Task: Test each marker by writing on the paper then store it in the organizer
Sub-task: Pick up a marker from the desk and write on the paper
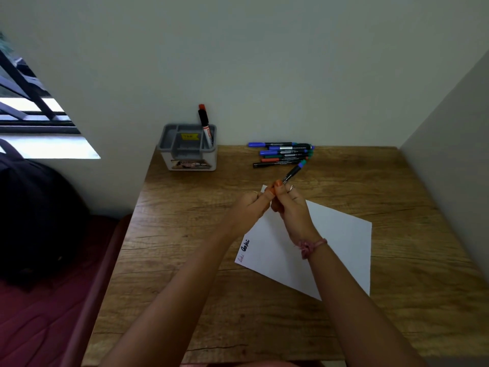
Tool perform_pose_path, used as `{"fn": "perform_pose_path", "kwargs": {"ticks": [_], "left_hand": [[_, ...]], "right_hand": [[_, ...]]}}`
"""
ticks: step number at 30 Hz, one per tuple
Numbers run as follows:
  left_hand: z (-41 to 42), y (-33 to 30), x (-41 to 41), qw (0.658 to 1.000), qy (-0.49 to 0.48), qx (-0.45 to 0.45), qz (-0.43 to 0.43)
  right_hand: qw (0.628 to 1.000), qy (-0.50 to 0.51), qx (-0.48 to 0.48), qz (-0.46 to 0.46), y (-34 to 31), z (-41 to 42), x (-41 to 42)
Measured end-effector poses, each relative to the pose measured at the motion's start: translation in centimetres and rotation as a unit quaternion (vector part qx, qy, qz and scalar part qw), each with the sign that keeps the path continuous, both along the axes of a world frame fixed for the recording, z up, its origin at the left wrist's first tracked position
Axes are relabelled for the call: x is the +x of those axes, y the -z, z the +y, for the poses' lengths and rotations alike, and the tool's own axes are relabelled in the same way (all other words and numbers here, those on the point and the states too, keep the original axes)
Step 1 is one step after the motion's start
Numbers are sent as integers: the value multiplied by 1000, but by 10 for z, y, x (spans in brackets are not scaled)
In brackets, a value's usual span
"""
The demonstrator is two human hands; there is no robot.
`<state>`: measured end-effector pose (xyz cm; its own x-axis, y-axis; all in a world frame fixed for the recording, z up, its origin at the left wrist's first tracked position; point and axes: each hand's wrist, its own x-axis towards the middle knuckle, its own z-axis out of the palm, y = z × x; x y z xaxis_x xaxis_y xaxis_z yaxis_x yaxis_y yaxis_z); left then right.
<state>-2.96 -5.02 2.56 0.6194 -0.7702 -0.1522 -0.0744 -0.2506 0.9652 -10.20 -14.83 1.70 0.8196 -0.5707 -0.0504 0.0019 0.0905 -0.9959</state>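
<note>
Both hands raised above the paper (pixel 330 242) at tabletop (pixel 185 234) centre. Right hand (pixel 292 207): fingers clamped on a marker (pixel 294 172), green-and-blue end aimed at the far edge. Left hand (pixel 251 205): fingers curled at the marker's near end, apparently pinching its cap; hidden. Loose markers (pixel 281 153) against the far edge. Organizer (pixel 189 148) at far-left corner, holding one red-capped marker (pixel 205 125).

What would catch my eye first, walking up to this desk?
Two hands meet mid-desk over a white paper: the right hand grips a marker that points away, and the left hand pinches its near end. Behind lie a row of markers and a grey organizer holding one red-capped marker.
</note>
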Motion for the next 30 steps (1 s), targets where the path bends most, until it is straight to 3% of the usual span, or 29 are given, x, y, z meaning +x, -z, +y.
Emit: {"fn": "perform_pose_path", "kwargs": {"ticks": [6, 11, 14, 24, 30], "left_hand": [[1, -5, -3, 999, -16, -2, 51], [15, 4, -9, 994, -11, 72, 80], [22, 11, -7, 991, 0, 45, 125], [46, 20, 14, 993, -72, 93, -17], [49, 38, 30, 968, 3, 183, -173]], "right_hand": [[1000, 15, 14, -14, -6, 6, -3], [997, 44, 18, -61, -32, -13, -7], [997, 52, 16, -47, -42, -26, -11], [993, 36, 107, -35, -11, -36, -20], [999, -11, 20, 39, 24, -34, -30]]}}
